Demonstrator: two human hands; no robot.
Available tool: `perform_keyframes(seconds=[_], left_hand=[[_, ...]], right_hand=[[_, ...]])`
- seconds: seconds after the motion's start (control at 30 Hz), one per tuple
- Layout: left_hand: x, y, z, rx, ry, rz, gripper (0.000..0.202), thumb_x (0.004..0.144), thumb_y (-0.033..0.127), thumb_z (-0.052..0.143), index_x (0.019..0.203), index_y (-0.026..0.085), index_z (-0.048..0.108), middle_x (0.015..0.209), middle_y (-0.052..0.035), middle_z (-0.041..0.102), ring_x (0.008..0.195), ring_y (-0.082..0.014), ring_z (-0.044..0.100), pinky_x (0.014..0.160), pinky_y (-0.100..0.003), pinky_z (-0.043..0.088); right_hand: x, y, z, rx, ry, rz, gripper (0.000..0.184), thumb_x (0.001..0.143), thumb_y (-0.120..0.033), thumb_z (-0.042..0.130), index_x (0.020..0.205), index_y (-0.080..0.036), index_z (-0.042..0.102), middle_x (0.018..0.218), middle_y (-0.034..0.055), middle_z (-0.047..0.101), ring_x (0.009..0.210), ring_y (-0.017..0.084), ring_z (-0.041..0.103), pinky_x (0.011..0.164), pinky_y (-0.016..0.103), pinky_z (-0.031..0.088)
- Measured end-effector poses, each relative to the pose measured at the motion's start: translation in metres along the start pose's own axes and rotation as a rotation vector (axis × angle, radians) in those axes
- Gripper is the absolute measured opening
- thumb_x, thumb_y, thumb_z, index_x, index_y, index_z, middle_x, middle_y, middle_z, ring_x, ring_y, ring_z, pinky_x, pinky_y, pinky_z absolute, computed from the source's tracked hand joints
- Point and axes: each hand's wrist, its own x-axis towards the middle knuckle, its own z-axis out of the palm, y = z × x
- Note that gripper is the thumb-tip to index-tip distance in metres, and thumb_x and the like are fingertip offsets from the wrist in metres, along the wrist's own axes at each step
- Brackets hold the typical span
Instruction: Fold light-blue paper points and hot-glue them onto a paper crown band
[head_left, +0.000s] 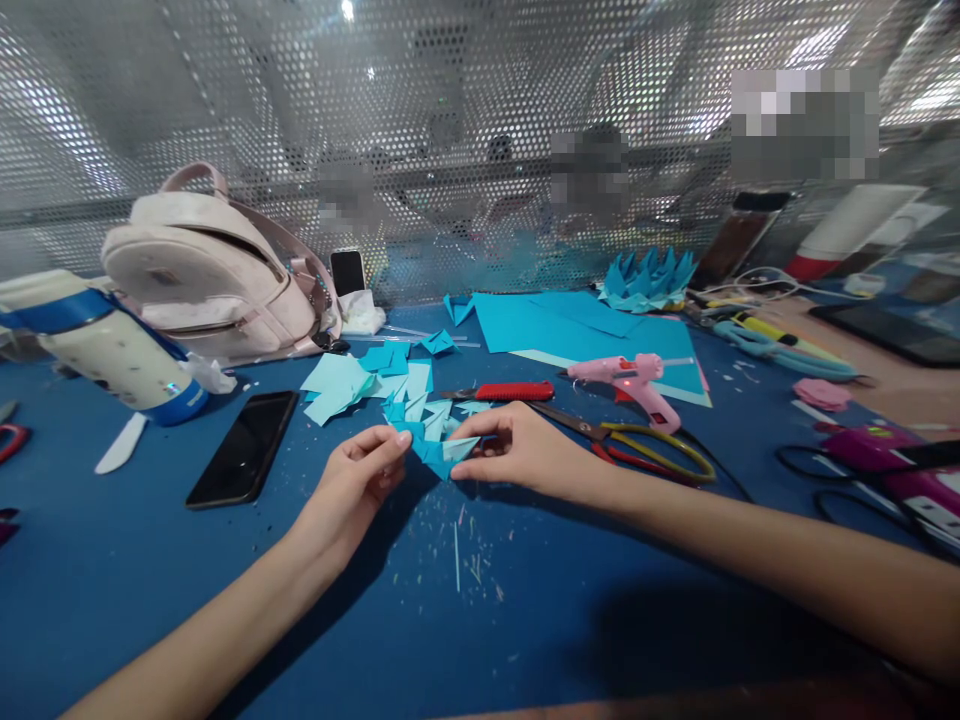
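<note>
Both of my hands meet over a small folded piece of blue paper on the dark blue table. My left hand pinches its left side with curled fingers. My right hand pinches its right side between thumb and fingertips. Just behind the piece lies a pile of several folded and flat blue paper scraps.
A black phone lies to the left, with a pale backpack and a white bottle behind it. Yellow-handled scissors, a red cutter, a pink glue gun, blue paper sheets and a folded blue paper model lie right.
</note>
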Motion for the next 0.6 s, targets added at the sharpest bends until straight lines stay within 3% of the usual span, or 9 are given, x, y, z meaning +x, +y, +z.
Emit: perform_keyframes(seconds=[0.47, 0.6], left_hand=[[-0.0014, -0.0009, 0.0014, 0.036, 0.002, 0.056, 0.036, 0.064, 0.032, 0.087, 0.061, 0.014, 0.056, 0.052, 0.0078, 0.038, 0.049, -0.005, 0.032, 0.047, -0.016, 0.027], [-0.0037, -0.0003, 0.0032, 0.054, 0.034, 0.112, 0.03, 0.064, 0.03, 0.088, 0.066, 0.015, 0.061, 0.054, 0.007, 0.044, 0.051, -0.0055, 0.036, 0.048, -0.016, 0.029]], right_hand=[[-0.0012, 0.0005, 0.0005, -0.105, 0.039, -0.056, 0.02, 0.071, -0.027, 0.074, 0.082, -0.01, 0.074, 0.054, -0.0061, 0.042, 0.051, 0.006, 0.034, 0.046, 0.021, 0.027], [-0.0018, 0.0018, 0.0006, -0.184, 0.081, -0.108, 0.015, 0.074, -0.024, 0.071, 0.079, -0.011, 0.073, 0.059, -0.0041, 0.046, 0.055, 0.007, 0.035, 0.049, 0.021, 0.028]])
